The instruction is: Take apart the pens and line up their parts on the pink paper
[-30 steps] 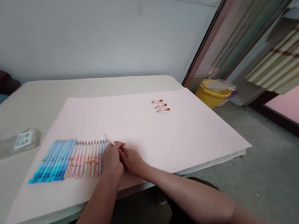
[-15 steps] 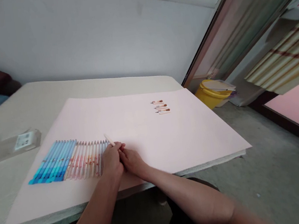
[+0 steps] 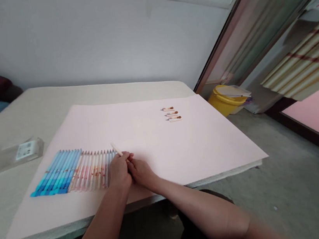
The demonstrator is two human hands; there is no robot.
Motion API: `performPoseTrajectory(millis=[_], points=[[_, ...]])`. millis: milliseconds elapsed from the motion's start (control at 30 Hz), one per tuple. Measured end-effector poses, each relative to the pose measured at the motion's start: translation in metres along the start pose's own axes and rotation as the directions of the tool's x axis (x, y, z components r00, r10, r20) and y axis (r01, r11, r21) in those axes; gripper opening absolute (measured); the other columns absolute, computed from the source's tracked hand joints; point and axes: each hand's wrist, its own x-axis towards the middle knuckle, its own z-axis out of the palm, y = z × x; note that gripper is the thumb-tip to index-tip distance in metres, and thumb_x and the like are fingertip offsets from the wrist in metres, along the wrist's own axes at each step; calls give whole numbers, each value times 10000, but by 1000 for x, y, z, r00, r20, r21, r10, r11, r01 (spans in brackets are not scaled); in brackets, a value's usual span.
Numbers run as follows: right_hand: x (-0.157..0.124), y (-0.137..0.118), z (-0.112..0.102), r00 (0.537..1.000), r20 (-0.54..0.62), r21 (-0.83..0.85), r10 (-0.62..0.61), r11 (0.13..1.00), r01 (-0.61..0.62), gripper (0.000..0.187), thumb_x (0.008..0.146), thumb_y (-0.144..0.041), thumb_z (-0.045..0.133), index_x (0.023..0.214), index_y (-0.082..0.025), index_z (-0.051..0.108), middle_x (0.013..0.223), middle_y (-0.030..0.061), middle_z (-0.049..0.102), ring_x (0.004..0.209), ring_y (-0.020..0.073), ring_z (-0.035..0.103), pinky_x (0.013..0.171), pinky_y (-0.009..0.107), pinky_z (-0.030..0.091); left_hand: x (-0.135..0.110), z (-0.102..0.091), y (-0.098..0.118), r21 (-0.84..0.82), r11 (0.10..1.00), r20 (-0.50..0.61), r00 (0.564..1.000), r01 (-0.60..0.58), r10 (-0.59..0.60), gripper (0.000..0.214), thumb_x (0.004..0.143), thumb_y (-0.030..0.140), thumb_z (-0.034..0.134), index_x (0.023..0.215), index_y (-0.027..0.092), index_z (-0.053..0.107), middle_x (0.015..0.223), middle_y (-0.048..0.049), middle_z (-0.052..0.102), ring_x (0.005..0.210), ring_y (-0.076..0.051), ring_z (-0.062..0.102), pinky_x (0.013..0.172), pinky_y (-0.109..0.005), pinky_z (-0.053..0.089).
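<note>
Off-white worktop (image 3: pixel 100 92) first: we've a pale pink sheet (image 3: pixel 137 130) over most of it, running to the near edge. Clear packet (image 3: pixel 27 149) lies outside the sheet's left edge. On the sheet, twd its near-left corner, we see blue pens (image 3: pixel 59 172) in a row, w/ patterned pale pens (image 3: pixel 91 169) right alongside. Our hands meet nr the near edge, just beside that row: left hand (image 3: pixel 119 170) closed round a white pen (image 3: pixel 116 148), one end poking out up-left; right hand (image 3: pixel 141 173) curled against the left, grip hidden, so can't tell if it's on the pen too. Small brown-ended pieces (image 3: pixel 173 113) sit twd the far-right corner. Vs. half a sec ago, no visible shift in hands, pen or pieces; we'd judge the handling's at the same pt.
</note>
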Motion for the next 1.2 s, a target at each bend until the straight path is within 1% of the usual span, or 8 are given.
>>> performPoseTrajectory(millis=[133, 233, 400, 667, 867, 1033, 1200], points=[[-1, 0, 0, 999, 2, 62, 42, 997, -42, 499, 991, -396, 175, 974, -150, 608, 895, 104, 686, 775, 186, 630, 628, 258, 409, -1, 1, 0, -7, 1000, -6, 1000, 3, -3, 121, 555, 154, 644, 642, 145, 560, 591, -7, 582, 559, -100, 512, 554, -227, 368], [-1, 1, 1, 999, -10, 97, 40, 995, -39, 499, 991, -403, 182, 969, -150, 612, 885, 103, 684, 773, 187, 630, 635, 259, 415, -1, 1, 0, -4, 1000, -6, 1000, -6, 6, 140, 546, 164, 655, 646, 148, 557, 598, -11, 589, 572, -107, 516, 559, -233, 372], [0, 3, 2, 1000, -7, 51, -20, 998, 21, 502, 993, -378, 168, 965, -153, 616, 868, 98, 679, 770, 189, 625, 655, 270, 425, 0, 0, -1, -13, 1000, -6, 1000, -4, 4, 139, 551, 159, 655, 648, 150, 555, 610, -14, 592, 586, -108, 517, 567, -234, 379], [0, 1, 0, 1000, -5, 101, 20, 995, -19, 464, 993, -368, 207, 1002, -160, 621, 895, 91, 682, 810, 186, 629, 681, 267, 437, -1, 0, -2, -9, 1000, -11, 1000, -13, 13, 120, 572, 153, 649, 652, 147, 560, 610, -18, 602, 574, -106, 520, 553, -226, 379], [-1, 2, 1, 1000, -13, 47, -26, 999, 27, 480, 993, -375, 187, 1016, -146, 609, 901, 105, 680, 793, 194, 627, 659, 271, 429, -1, 1, -1, -10, 1000, -16, 1000, -3, 3, 104, 574, 136, 636, 644, 145, 560, 600, -17, 595, 575, -104, 518, 556, -225, 379], [-1, 2, 1, 1000, -14, 76, 22, 997, -21, 500, 991, -397, 184, 980, -141, 614, 899, 111, 683, 800, 189, 633, 656, 261, 431, -3, 2, 2, -10, 1000, -8, 1000, 1, -1, 105, 571, 132, 634, 646, 141, 560, 599, -19, 598, 575, -100, 517, 561, -218, 377], [-1, 2, 2, 1000, -15, 60, -23, 998, 24, 499, 994, -377, 173, 997, -134, 609, 912, 118, 682, 809, 198, 635, 655, 269, 436, -5, 3, 4, -26, 1000, -16, 1000, 13, -13, 120, 556, 122, 634, 646, 139, 556, 579, -8, 591, 567, -98, 515, 556, -211, 373]])
